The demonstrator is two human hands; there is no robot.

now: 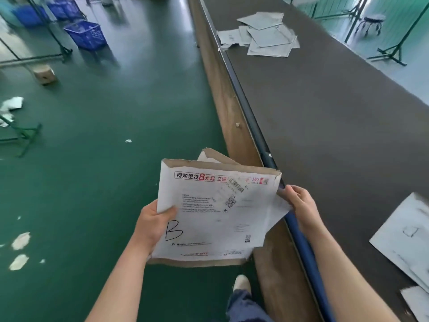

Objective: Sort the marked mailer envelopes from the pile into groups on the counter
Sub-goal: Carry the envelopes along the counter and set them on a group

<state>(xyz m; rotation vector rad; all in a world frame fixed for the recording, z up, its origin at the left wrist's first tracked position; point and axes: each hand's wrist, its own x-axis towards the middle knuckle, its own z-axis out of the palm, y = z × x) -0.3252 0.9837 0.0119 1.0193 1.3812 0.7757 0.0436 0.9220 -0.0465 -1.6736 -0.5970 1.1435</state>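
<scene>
**Paper mailers, light and floppy**

Head view: the left hand [152, 225] clamps the stack of mailers [216, 214], thumb on the "B" envelope. The right hand [299, 203] pinches a loose lower corner. Best gripped at the edges, off the counter [336, 124].

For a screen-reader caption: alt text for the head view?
Both hands hold a stack of mailer envelopes, the left hand gripping the top one marked B, the right hand pinching its edge, beside a dark counter with envelope piles.
</scene>
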